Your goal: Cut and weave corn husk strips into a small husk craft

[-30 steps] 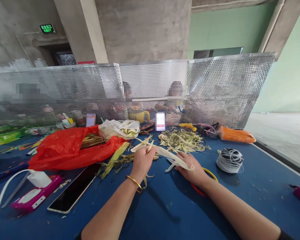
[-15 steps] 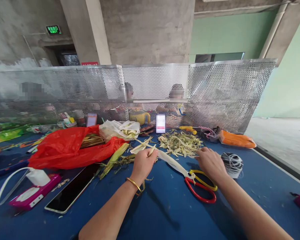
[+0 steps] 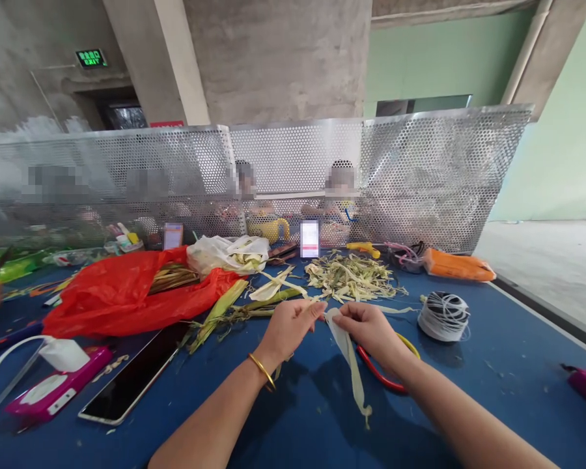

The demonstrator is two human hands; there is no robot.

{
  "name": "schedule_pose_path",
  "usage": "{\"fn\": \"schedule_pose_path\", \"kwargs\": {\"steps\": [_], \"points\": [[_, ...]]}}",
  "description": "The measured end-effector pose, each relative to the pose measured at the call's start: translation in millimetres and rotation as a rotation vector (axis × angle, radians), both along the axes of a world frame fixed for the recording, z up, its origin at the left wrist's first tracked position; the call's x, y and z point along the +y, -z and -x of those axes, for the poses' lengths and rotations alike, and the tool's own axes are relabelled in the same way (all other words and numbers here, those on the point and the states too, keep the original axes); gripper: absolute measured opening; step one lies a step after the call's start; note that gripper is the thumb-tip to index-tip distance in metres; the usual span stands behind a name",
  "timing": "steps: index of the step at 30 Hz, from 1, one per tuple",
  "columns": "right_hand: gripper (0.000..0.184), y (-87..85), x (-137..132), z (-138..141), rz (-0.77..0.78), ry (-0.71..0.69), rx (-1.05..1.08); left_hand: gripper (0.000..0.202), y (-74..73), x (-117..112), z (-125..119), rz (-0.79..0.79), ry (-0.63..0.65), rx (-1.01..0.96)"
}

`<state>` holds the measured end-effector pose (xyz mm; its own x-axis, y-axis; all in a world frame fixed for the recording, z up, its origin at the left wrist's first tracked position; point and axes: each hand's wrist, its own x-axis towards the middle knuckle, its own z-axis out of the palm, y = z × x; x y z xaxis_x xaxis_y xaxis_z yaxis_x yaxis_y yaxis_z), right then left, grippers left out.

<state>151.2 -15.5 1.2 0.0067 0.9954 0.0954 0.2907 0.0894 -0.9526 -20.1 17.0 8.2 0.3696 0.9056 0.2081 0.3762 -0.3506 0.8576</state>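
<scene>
Husk strip point(image 3: 345, 345) hangs over bench point(image 3: 293, 436), my left grip point(image 3: 289, 329) and right grip point(image 3: 371, 329) both pinched closed on it, lower end loose. Judged partway: husk heap point(image 3: 354, 277) shredded, held strip unfinished. Count: one held strip, one heap (pieces uncountable), one scissors point(image 3: 381, 376), one cord spool point(image 3: 443, 317), one red bag point(image 3: 112, 293).

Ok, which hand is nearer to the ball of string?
Right. The right hand, pinching a pale strip, is to the left of the ball of string, apart from it; the left hand is farther left, beyond the right one.
</scene>
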Motion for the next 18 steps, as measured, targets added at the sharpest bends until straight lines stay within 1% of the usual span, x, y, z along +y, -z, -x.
{"fn": "schedule_pose_path", "kwargs": {"steps": [2, 4, 9, 12, 15, 18], "points": [[0.028, 1.6, 2.7, -3.6, -0.013, 0.044, 0.003, 0.046, 1.6, 0.1, -1.0, 0.022, 0.023, -0.004], [0.027, 3.3, 3.9, -4.5, -0.007, 0.056, 0.009, 0.043, 4.0, 0.6, -2.5, -0.003, 0.023, 0.024], [0.027, 7.7, 2.4, 0.1, 0.021, 0.038, 0.082, 0.039, 10.8, 3.9, -6.1, -0.078, -0.043, 0.123], [0.027, 8.5, 3.3, -0.5, 0.022, 0.067, 0.15, 0.035, 11.1, 4.4, -7.8, -0.102, -0.085, 0.109], [0.028, 6.4, 7.4, -7.7, -0.029, 0.154, 0.221, 0.033, 9.3, 5.2, -7.5, -0.1, -0.15, 0.081], [0.028, -0.9, 13.2, -25.3, -0.144, 0.305, 0.283, 0.033, 7.3, 9.7, -2.5, -0.113, -0.231, 0.096]]}}
